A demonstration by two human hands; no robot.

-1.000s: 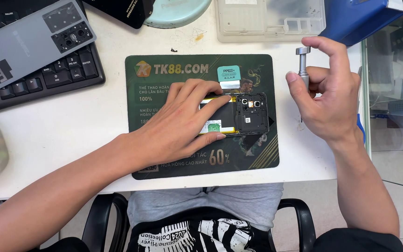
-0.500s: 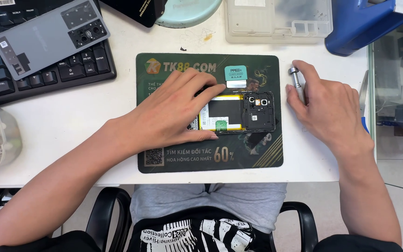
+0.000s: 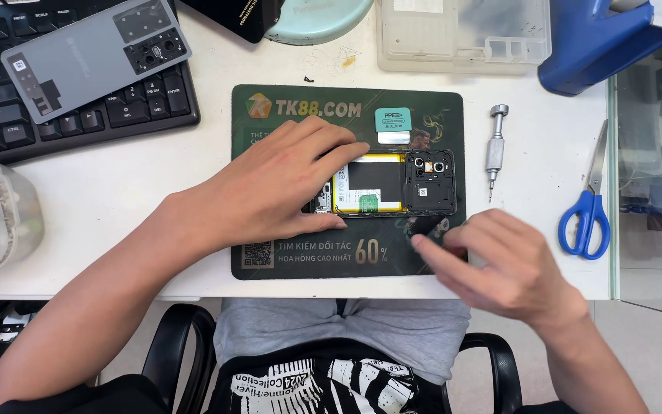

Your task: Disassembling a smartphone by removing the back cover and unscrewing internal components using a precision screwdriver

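White desk point(image 3: 155, 199) with a dark green printed mat point(image 3: 285, 264): left hand point(image 3: 277, 184) is lying flat, pinning the opened black phone with its yellow battery point(image 3: 392, 184). Right hand point(image 3: 507, 264) is hovering loose and empty just below it, small silver screwdriver point(image 3: 495, 149) lying beyond its fingertips.

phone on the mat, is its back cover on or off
Off. The phone lies on the mat with its battery and camera parts bare, the left hand pressing its end. A grey back cover rests on the keyboard.
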